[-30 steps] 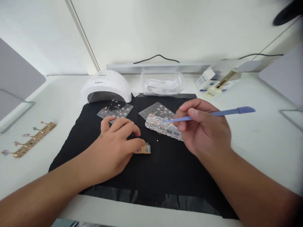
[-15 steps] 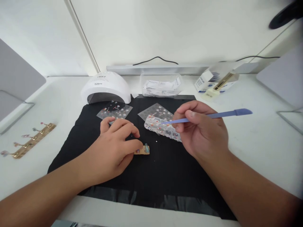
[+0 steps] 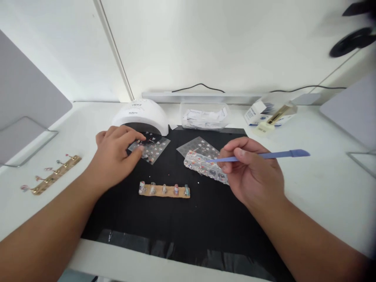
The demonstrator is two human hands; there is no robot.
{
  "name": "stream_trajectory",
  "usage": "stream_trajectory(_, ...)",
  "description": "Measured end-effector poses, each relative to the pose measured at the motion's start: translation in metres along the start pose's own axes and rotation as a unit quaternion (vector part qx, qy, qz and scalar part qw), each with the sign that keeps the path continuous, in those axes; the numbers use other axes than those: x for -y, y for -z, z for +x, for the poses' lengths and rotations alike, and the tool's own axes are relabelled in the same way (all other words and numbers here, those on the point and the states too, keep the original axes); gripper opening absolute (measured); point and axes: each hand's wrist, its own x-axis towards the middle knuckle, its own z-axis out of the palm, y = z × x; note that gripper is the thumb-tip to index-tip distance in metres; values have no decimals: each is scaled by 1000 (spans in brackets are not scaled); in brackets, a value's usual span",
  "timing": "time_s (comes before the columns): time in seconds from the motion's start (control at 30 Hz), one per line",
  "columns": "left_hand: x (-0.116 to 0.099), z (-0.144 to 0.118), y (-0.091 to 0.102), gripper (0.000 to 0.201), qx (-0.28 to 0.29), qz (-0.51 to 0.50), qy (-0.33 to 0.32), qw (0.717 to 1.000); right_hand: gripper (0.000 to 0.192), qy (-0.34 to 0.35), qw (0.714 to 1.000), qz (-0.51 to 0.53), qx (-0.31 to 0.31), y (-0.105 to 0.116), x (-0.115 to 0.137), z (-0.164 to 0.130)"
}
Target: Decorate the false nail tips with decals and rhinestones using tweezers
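Observation:
My left hand (image 3: 116,154) is open, its thumb and fingers apart at the edge of a clear sticker sheet (image 3: 155,149); whether they touch it I cannot tell. In a closed pen-like grip, my right hand (image 3: 254,172) holds a slim blue stick (image 3: 283,154) with a flattened end. The stick's thin tip is over a clear compartment case (image 3: 202,166) filled with tiny decorations, partly hidden by that hand. Under the case lies a second sticker sheet (image 3: 198,145). Several decorated false nails stand on a wooden display strip (image 3: 160,190) in front.
A white nail lamp (image 3: 143,113) stands at the back of the black mat (image 3: 164,227). Behind it are a clear tub of white packets (image 3: 205,116) and an opened box (image 3: 255,111). Another wooden strip with nails on stands (image 3: 57,176) lies at left.
My left hand has left the wooden strip and moved up and left to the sticker sheet, uncovering the nails. My right hand keeps the stick over the case. The view has shifted slightly.

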Motion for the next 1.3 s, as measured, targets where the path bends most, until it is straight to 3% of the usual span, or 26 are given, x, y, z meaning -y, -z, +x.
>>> stream_trajectory(0.17,23,16,-23,49,62,41,101,992,7,-22,1000,1,-9,-3,-4,-3)
stream_trajectory(0.3,18,17,-33,75,87,38,123,988,7,-29,999,-17,7,-8,-8,-8)
stream_trajectory(0.4,12,18,-36,82,106,35,121,986,10,-24,999,-34,27,-10,-11,-13)
stream_trajectory(0.67,8,19,-36,79,95,-1,122,988,19,-2,996,-66,55,-10,-19,-16)
stream_trajectory(0.93,16,18,-43,71,52,-145,99,983,20,8,994,-85,66,-9,-19,-16)
stream_trajectory(1.13,21,16,-42,48,20,-278,76,957,18,23,994,-85,69,-8,-20,-15)
stream_trajectory(1.3,15,7,-36,39,-36,-411,11,911,18,72,993,-69,67,-7,-21,-17)
